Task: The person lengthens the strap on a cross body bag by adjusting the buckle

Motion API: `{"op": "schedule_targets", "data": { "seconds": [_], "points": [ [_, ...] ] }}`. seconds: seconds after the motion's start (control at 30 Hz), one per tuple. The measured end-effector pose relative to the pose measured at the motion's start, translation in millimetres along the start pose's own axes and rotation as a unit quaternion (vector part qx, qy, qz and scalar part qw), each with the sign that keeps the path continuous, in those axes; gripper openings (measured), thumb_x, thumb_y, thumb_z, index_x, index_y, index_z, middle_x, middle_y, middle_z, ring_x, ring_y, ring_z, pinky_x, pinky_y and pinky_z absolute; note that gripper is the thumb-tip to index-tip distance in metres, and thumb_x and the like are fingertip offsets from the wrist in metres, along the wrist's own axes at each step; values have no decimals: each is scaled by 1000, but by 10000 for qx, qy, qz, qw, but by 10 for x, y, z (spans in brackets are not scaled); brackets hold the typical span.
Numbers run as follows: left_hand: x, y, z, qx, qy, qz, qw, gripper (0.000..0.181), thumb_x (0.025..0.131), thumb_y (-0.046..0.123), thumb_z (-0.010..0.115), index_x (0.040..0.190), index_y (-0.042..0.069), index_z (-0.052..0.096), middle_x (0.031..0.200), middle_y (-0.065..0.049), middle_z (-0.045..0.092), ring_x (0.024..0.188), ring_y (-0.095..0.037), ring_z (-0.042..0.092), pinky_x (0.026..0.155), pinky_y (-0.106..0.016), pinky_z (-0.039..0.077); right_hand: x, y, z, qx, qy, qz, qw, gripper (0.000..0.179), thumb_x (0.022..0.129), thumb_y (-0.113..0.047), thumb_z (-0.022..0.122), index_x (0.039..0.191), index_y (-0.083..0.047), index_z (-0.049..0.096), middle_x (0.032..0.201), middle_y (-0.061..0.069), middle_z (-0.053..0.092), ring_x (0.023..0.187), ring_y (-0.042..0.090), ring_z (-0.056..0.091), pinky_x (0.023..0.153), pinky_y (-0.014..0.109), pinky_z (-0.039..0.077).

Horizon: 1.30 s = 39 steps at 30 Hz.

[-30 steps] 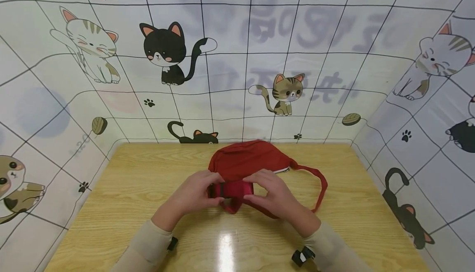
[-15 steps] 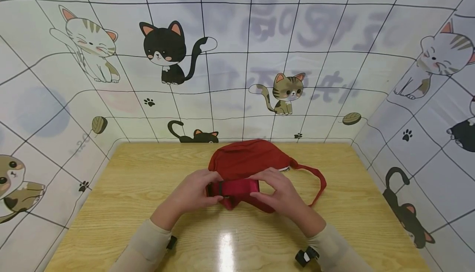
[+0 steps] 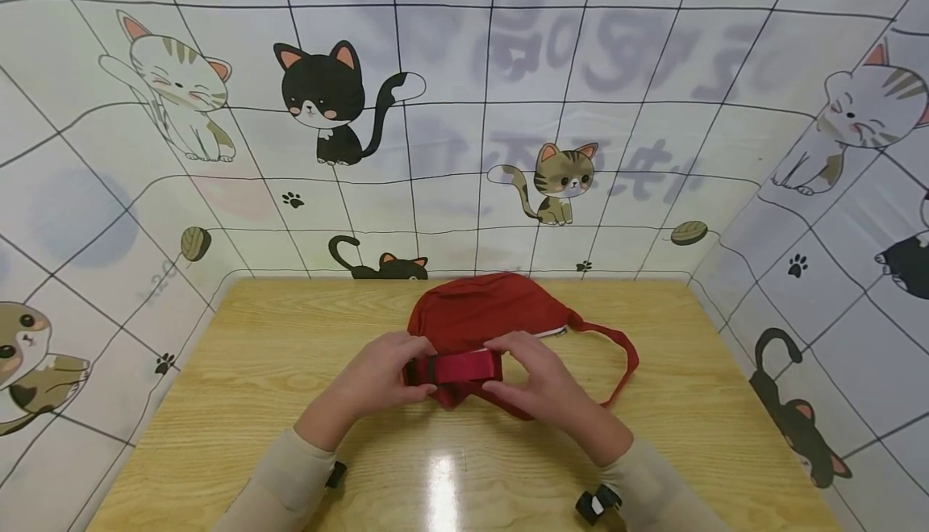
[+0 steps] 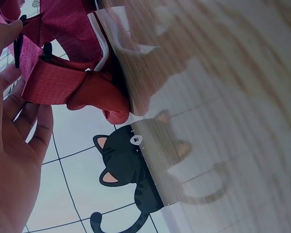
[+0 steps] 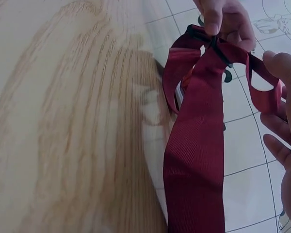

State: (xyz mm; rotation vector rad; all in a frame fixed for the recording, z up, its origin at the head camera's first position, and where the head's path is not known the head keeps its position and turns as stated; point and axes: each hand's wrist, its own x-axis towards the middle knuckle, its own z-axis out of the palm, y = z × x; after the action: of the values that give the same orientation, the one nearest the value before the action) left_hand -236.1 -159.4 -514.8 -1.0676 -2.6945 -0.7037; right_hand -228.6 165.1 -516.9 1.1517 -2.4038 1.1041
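Note:
A red waist bag point(image 3: 482, 310) lies at the back middle of the table. Its dark red webbing strap point(image 3: 467, 367) is raised in front of it, between both hands. At the strap's left end my left hand point(image 3: 377, 367) pinches the webbing beside a black slider point(image 5: 222, 54), thumb below and fingers above in the head view. My right hand point(image 3: 540, 375) holds the strap's folded loop point(image 5: 266, 99) by its edges between thumb and fingers. In the left wrist view, another fold of webbing point(image 4: 51, 82) hangs by the left hand's fingers. The bag's front is partly hidden behind the hands.
The bag's thin strap end point(image 3: 627, 355) curves over the wooden table point(image 3: 290, 314) to the right. A white zip edge point(image 3: 551, 332) shows on the bag. A cat-printed cloth point(image 3: 450, 113) stands behind the table and along both sides.
My right hand went slightly right with the strap loop, then came back a little left; the loop now reaches slightly farther right than at first. My left hand has stayed nearly still.

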Motion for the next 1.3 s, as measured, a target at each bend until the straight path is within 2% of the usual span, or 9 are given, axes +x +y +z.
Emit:
{"op": "schedule_targets", "data": {
  "seconds": [0.17,0.33,0.53,0.83,0.93,1.07,1.17,1.3],
  "points": [
    [6,3,1,16,17,42,10000,40,85,30,95,113,24,68,96,12,65,89,-11,61,80,-36,54,94,-90,45,-215,-83,39,9997,59,90,-26,96,141,-15,70,128,1,71,118,15,63,97,39,58],
    [15,11,0,26,-17,30,10000,40,85,30,96,113,24,68,97,11,66,89,-11,61,80,-35,54,151,-103,81,-429,-19,-191,9989,48,89,-28,96,130,-12,77,115,-3,67,108,12,59,89,32,56],
    [11,7,3,-35,-34,0,10000,40,85,30,96,113,25,68,96,13,65,89,-10,60,79,-35,54,134,-34,81,-646,19,-324,9974,44,85,-29,99,122,-15,79,109,-7,66,103,10,60,89,32,55],
    [-2,-9,-1,-54,-20,-63,10000,39,85,30,96,112,26,68,96,14,64,89,-9,59,81,-36,54,54,33,18,-360,160,-341,9986,47,85,-25,99,126,-13,79,110,-5,67,104,12,62,89,30,56],
    [-2,-4,-7,-20,-33,-115,9999,40,85,30,96,114,26,69,96,14,64,90,-9,59,82,-37,54,-3,37,4,-243,107,2,9996,55,86,-23,98,134,-11,74,120,0,69,111,16,64,93,38,59],
    [0,1,-9,1,-49,-146,9999,40,85,30,96,115,25,70,95,14,63,90,-9,59,83,-37,55,-120,32,-2,-184,-283,1025,9942,61,92,-25,94,143,-11,65,130,3,69,119,20,66,98,47,60],
    [0,-5,-2,9,-58,-136,9999,39,86,30,95,115,25,70,96,15,63,91,-9,59,83,-37,55,-215,30,11,-280,-693,1734,9820,53,97,-26,89,140,-9,65,123,2,71,113,18,69,96,45,60],
    [-5,-14,2,-4,-56,-152,9999,39,85,29,95,115,25,70,96,15,64,91,-9,59,84,-37,55,-299,53,37,-322,-1008,2064,9727,29,102,-19,83,127,-11,71,101,-8,73,92,11,70,84,37,61]
  ]
}}
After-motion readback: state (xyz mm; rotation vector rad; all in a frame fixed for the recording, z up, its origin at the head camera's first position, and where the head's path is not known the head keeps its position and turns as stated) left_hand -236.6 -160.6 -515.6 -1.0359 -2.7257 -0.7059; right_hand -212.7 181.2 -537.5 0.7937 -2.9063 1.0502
